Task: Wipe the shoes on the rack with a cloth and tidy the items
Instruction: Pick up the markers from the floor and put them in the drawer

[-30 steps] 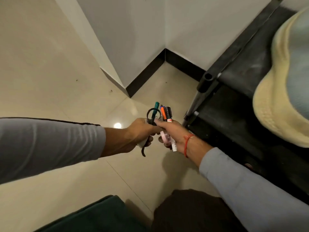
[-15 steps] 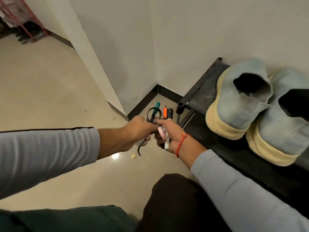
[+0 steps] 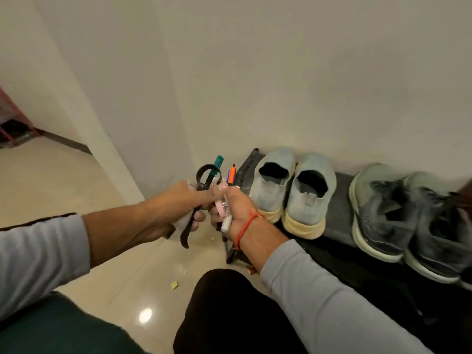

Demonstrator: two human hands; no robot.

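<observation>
Taking the black shoe rack point(image 3: 339, 215) as the landmark: the view has swung up and rightward since a second ago, when only the rack's left corner and one pale heel showed. Well left of the rack, a pink-framed stand point(image 3: 10, 123) has come into sight down the passage.

Just off the rack's left end, the left hand point(image 3: 176, 203) keeps its fingers curled round a white cloth point(image 3: 182, 222) and a black strap point(image 3: 201, 200), whose loop stands above the fist and whose tail hangs below. Touching it, the right hand point(image 3: 236, 208), a red thread at the wrist, is still closed round a bundle of markers point(image 3: 224, 180) (green, orange and black caps upward) plus a pink-and-clear item I cannot identify. Both hands sit higher against the wall than before.

On the rack's top shelf, a pair of pale blue slip-on shoes point(image 3: 291, 190) with cream soles stands heels outward at the left end; further right, a grey-and-green pair of sneakers point(image 3: 408, 215) is newly visible.

On the floor below the hands lies a yellow paper scrap point(image 3: 174, 285).
</observation>
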